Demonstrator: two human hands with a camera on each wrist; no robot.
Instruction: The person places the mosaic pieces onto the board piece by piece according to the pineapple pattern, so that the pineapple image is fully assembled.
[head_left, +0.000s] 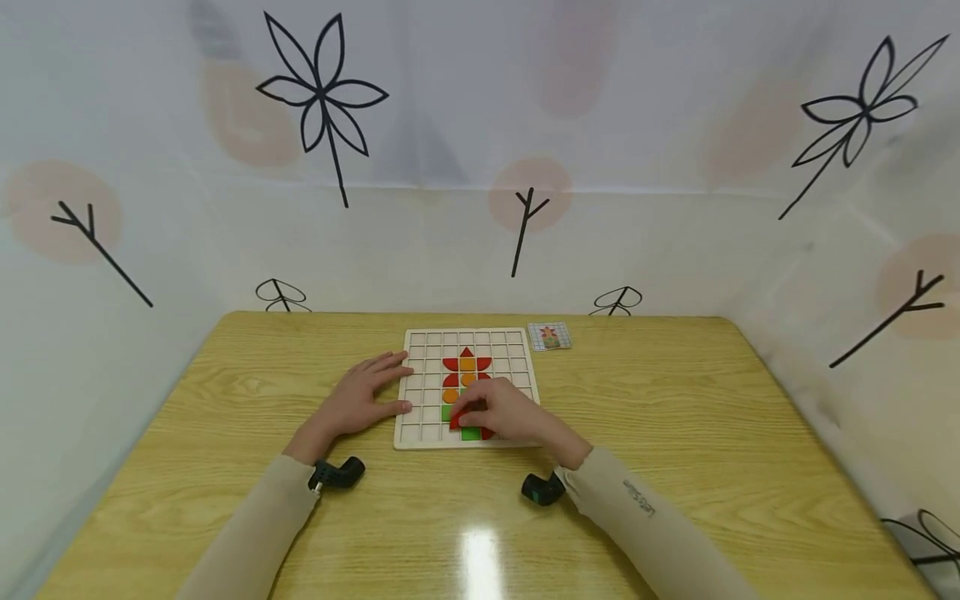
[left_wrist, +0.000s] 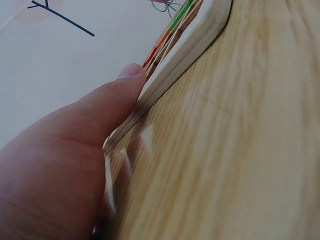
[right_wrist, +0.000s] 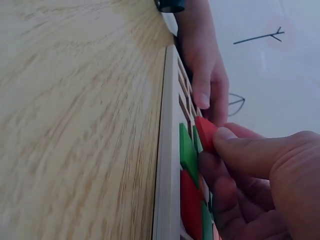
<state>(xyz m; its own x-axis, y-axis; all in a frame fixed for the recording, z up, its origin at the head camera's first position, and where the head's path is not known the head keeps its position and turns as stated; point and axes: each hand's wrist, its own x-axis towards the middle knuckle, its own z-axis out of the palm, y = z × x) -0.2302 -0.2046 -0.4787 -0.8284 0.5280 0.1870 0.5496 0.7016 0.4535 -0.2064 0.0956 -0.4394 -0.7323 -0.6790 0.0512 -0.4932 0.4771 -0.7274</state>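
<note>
A pale wooden grid board (head_left: 423, 342) lies on the table, with red, orange and green flat pieces set in its middle columns. My right hand (head_left: 510, 410) is over the lower part of the pattern and pinches a red piece (right_wrist: 205, 133) between thumb and fingers, close to a green square (right_wrist: 187, 152) in the right wrist view. Part of the pattern is hidden beneath this hand. At the board's left edge rests my left hand (head_left: 365, 393), its fingers spread and the thumb (left_wrist: 131, 72) touching the rim.
A small picture card (head_left: 550, 336) with a flower pattern on a grid lies beside the board's upper right corner. The wooden table (head_left: 637, 375) reaches back to a white cloth wall (head_left: 450, 250) with drawn flowers and twigs. A dark wrist device (head_left: 337, 473) sits by each sleeve.
</note>
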